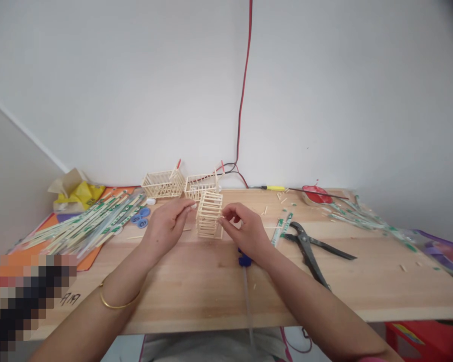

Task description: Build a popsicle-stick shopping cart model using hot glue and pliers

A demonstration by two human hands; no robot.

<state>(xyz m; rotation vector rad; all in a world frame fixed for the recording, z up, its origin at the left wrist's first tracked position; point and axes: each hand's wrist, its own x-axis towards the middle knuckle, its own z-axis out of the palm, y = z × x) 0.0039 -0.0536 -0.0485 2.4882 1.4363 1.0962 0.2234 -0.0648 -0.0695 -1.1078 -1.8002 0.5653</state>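
A small barred frame of thin wooden sticks (pixel 209 215) stands tilted on the table between my hands. My right hand (pixel 245 231) pinches at its right edge, thumb and forefinger closed against the sticks. Close to its upper left side is my left hand (pixel 168 223), with thumb and finger brought together. A small whitish spot shows at those fingertips; what it is I cannot make out. Just behind stand two open stick baskets, a left one (pixel 162 184) and a right one (pixel 202 185), each with a red-tipped piece sticking up. A blue-handled glue gun-like tool (pixel 244 259) lies partly under my right wrist.
Black-handled pliers (pixel 305 246) lie to the right. Paper-wrapped chopsticks (pixel 86 226) are piled at left, beside blue rings (pixel 140 218) and a yellow packet (pixel 83 195). A soldering iron with a yellow handle (pixel 275 188) and a red dish (pixel 316 195) sit near the wall.
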